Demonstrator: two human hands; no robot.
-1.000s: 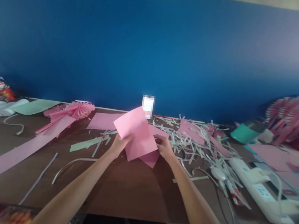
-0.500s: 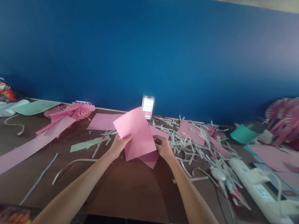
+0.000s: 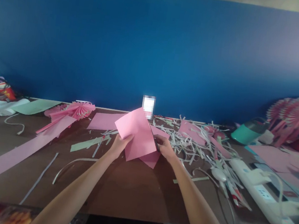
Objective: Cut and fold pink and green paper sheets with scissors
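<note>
My left hand (image 3: pixel 119 145) pinches a pink sheet of paper (image 3: pixel 138 136) near its left edge, thumb on top. The sheet is held tilted above the table. At its right edge my right hand (image 3: pixel 163 147) is closed on what look like dark-handled scissors (image 3: pixel 157 147), mostly hidden by the fingers and the paper. A thin dark line runs up along the paper's right edge from that hand. Another pink piece (image 3: pixel 150 160) shows from under the sheet. Behind, a flat pink sheet (image 3: pixel 104 121) lies on the brown table (image 3: pixel 130 194).
Curled white paper strips (image 3: pixel 186 144) are heaped right of my hands. A power strip (image 3: pixel 260 192) with plugged cables lies farther right, near pink paper rosettes (image 3: pixel 294 112). Left are a folded pink fan (image 3: pixel 79 110) and a long pink strip (image 3: pixel 23 150). A blue partition (image 3: pixel 147 45) rises behind.
The sheet and my left hand have shifted very slightly to the right. The dark tool at my right hand shows a little more. The rest looks the same.
</note>
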